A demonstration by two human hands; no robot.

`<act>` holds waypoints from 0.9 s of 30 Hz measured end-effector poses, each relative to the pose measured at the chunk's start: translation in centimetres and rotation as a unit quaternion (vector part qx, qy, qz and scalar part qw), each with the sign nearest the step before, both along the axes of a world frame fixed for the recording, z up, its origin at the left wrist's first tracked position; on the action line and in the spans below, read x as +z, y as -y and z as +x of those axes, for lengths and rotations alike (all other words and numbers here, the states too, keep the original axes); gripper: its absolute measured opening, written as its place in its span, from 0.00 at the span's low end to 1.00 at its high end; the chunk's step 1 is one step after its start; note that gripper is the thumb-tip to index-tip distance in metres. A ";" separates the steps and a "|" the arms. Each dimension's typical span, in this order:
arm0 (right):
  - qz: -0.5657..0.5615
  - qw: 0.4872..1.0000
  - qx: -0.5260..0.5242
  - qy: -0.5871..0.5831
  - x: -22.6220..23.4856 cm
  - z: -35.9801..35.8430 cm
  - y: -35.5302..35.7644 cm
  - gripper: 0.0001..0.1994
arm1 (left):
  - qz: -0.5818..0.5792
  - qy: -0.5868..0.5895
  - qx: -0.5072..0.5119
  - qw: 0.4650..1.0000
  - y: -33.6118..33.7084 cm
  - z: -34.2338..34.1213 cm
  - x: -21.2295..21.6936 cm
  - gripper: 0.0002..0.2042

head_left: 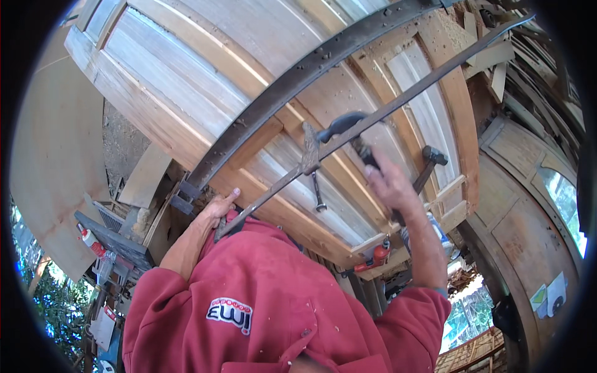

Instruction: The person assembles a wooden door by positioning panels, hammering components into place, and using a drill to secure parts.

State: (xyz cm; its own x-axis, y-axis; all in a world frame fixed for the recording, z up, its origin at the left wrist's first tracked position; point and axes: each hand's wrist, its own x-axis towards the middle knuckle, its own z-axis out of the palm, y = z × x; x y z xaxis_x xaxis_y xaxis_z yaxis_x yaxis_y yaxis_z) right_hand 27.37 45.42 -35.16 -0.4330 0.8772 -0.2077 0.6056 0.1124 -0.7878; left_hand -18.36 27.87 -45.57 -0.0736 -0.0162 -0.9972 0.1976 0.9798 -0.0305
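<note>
My right hand [393, 184] is closed round the handle of a hammer with a dark, curved head [342, 124], blurred by motion above the wooden door. Across the panels runs a long metal bar clamp [416, 92], its sliding jaw [310, 155] near the middle and a screw handle [319, 198] hanging below. My left hand [219, 206] is at the clamp's near end, thumb sticking out and the other fingers curled and partly hidden. Beneath both clamps lies the panelled door [186, 81]. A heavier dark channel-shaped clamp [273, 93] crosses it farther off.
A second hammer [433, 156] lies on the door's right part. By the near right edge sit a red tool [377, 255] and a can [437, 231]. Stacked timber [535, 81] fills the far right. A red-and-white bottle [92, 241] stands at left beside a plywood sheet [56, 168].
</note>
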 end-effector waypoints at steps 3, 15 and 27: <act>-0.442 0.863 -0.239 -0.047 2.5 2.4 -2.9 0.20 | 0.021 -0.024 -0.016 0.999 -0.5 0.4 0.4 0.34; -0.357 0.839 -0.363 -0.191 1.9 1.5 -0.9 0.22 | -0.050 0.013 -0.018 0.999 -1.8 0.1 0.9 0.43; -0.292 0.732 -0.464 -0.405 0.4 -8.4 3.3 0.46 | 0.015 0.031 0.003 0.999 1.9 -0.9 -1.7 0.47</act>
State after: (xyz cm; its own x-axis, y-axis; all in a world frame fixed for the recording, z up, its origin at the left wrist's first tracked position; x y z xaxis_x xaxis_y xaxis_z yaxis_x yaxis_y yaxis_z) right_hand 18.95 42.10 -34.80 0.1038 0.7361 -0.6689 -0.4846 -0.5499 -0.6803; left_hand -19.30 25.99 -47.22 -0.0119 0.0135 -0.9998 0.1926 0.9812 0.0109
